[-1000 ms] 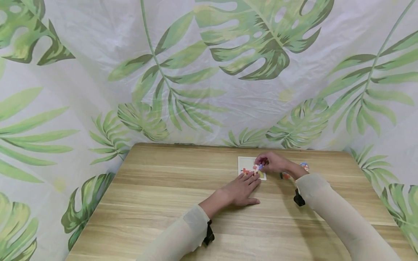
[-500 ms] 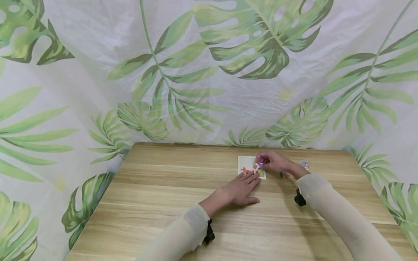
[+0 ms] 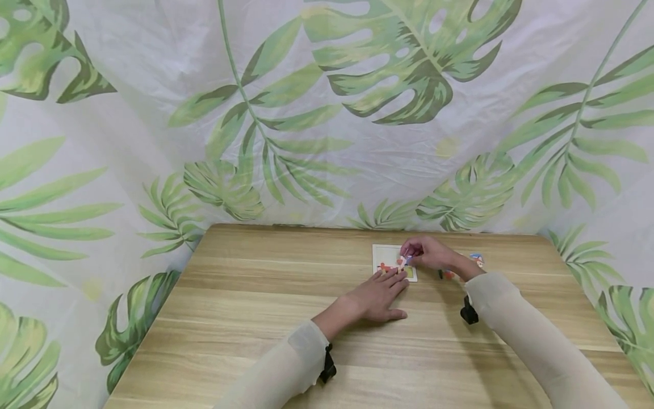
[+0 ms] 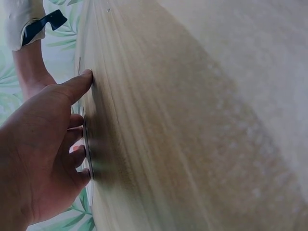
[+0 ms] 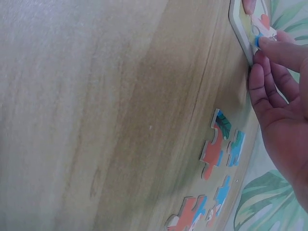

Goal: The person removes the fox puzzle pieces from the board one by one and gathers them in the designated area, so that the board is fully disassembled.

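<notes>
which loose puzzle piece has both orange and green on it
In the right wrist view, the orange piece tipped with a dark green leaf. The blue-green piece beside it shows no orange; the narrow blue piece and the bottom-edge piece show no visible green.

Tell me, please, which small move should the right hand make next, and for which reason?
Perhaps the right hand should gently press the partly blue puzzle piece down: it pinches this piece at the right side of the board, while the left hand rests its fingers there, seemingly steadying it. Whether the piece already fits is hidden.
</notes>
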Demonstrator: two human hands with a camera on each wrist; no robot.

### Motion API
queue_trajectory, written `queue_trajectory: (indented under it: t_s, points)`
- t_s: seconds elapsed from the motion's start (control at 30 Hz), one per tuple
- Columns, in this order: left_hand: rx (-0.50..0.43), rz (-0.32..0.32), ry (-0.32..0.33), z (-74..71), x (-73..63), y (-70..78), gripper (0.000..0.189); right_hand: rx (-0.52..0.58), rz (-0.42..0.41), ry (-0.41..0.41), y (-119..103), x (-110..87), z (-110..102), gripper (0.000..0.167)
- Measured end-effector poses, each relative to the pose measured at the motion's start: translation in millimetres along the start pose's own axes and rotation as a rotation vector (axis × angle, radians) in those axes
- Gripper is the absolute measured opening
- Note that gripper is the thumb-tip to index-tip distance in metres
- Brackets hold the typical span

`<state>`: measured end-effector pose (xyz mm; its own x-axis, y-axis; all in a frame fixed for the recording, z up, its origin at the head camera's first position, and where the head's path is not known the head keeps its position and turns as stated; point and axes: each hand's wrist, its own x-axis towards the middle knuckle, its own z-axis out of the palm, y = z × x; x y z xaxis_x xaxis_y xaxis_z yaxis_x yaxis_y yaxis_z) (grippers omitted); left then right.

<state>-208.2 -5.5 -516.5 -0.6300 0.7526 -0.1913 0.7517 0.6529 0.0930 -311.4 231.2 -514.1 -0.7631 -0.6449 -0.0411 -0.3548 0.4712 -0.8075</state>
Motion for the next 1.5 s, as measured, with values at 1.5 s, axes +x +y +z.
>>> queue_trajectory:
  t_s: [1.5]
  points:
    - [-0.042, -0.008, -0.009, -2.0, -0.2, 0.0, 0.079, 0.034, 0.007, 0.037, -5.3, -19.8, -20.6, 0.018]
